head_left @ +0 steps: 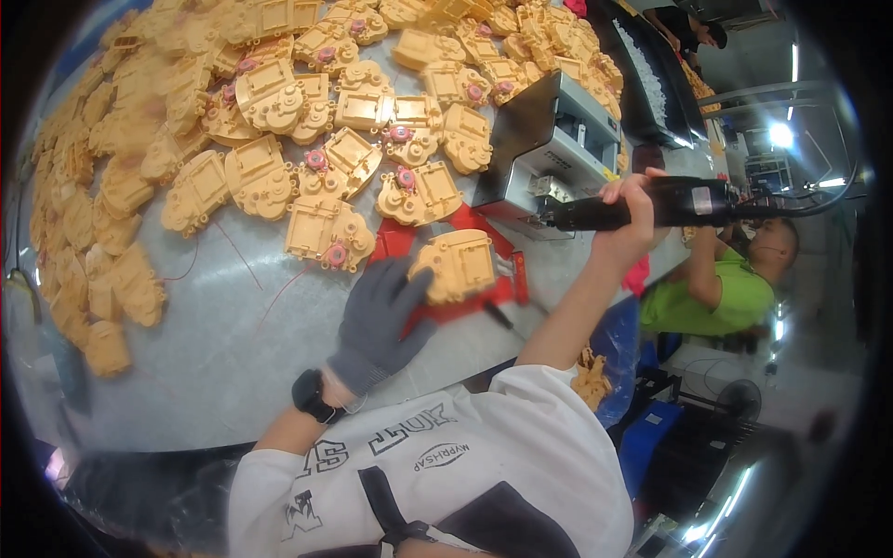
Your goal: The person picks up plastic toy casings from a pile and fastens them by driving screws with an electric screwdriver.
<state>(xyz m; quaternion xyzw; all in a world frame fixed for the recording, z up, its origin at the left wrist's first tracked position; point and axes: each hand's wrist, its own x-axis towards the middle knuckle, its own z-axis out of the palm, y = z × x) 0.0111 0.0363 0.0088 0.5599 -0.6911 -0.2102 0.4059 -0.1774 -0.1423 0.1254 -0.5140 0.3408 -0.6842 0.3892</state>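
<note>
My left hand, in a grey glove, has its fingers against the left side of a yellow plastic housing and steadies it. That housing sits on a red fixture lying on the table. My bare right hand is closed around a black electric screwdriver, held nearly level. Its tip points left, at the front of a grey and black screw feeder; whether a screw is on the tip is too small to tell.
Many yellow housings, some with small reddish parts, cover the far and left table. Thin red wires lie on the metal surface. A dark-handled tool lies by the fixture. At right, a person in a green shirt sits nearby.
</note>
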